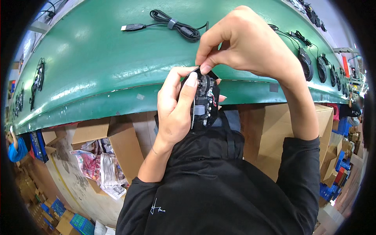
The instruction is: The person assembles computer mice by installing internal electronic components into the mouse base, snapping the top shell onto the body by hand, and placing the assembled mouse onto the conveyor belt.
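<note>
An opened black computer mouse [203, 102] sits in my left hand [175, 103], its circuit board, scroll wheel and a grey ribbon cable exposed. My left thumb lies along the scroll wheel end, and the other fingers wrap under the body. At the mouse's far end, my right hand [243, 45] pinches with thumb and forefinger; whatever is between the tips is too small to make out. Beyond the hands, the coiled black USB cable [182, 29] lies on the green bench [98, 66], bound with a grey tie, its plug pointing left.
Several finished-looking mice [305, 64] line the bench to the right. More cabled parts [38, 82] lie at the left. Below the bench edge stand a cardboard box [125, 143] holding crumpled printed paper and another carton [274, 135]. A person in blue [17, 150] is at far left.
</note>
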The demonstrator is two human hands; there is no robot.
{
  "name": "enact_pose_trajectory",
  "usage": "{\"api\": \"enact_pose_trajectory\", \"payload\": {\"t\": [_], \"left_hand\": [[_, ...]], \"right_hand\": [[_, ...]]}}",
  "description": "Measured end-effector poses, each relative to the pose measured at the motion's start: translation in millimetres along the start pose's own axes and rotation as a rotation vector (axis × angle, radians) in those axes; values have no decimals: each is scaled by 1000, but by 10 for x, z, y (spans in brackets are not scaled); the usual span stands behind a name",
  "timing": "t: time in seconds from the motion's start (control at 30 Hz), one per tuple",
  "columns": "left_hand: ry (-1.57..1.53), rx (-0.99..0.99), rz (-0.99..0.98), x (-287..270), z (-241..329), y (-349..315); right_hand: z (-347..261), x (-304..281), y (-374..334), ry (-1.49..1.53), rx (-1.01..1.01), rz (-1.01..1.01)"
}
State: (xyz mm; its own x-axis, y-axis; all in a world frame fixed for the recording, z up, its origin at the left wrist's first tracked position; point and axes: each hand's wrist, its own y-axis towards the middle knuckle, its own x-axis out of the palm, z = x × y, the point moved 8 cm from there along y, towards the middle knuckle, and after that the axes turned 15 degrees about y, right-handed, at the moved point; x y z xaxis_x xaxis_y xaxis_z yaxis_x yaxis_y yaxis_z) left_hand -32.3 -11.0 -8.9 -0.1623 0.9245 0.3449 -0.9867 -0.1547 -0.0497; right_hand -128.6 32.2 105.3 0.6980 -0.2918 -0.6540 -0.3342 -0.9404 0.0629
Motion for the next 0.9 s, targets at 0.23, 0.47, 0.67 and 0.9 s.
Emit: {"api": "enact_pose_trajectory", "payload": {"t": [0.23, 0.47, 0.67, 0.9], "left_hand": [[-7, 66, -16, -15, 105, -12], [-44, 62, -84, 2, 101, -34], [13, 41, -56, 7, 70, -48], [229, 136, -16, -20, 118, -88]], "right_hand": [[374, 50, -83, 568, 356, 32], [196, -21, -79, 304, 1, -124], [-136, -73, -115, -72, -164, -83], [-232, -32, -112, -163, -153, -95]]}}
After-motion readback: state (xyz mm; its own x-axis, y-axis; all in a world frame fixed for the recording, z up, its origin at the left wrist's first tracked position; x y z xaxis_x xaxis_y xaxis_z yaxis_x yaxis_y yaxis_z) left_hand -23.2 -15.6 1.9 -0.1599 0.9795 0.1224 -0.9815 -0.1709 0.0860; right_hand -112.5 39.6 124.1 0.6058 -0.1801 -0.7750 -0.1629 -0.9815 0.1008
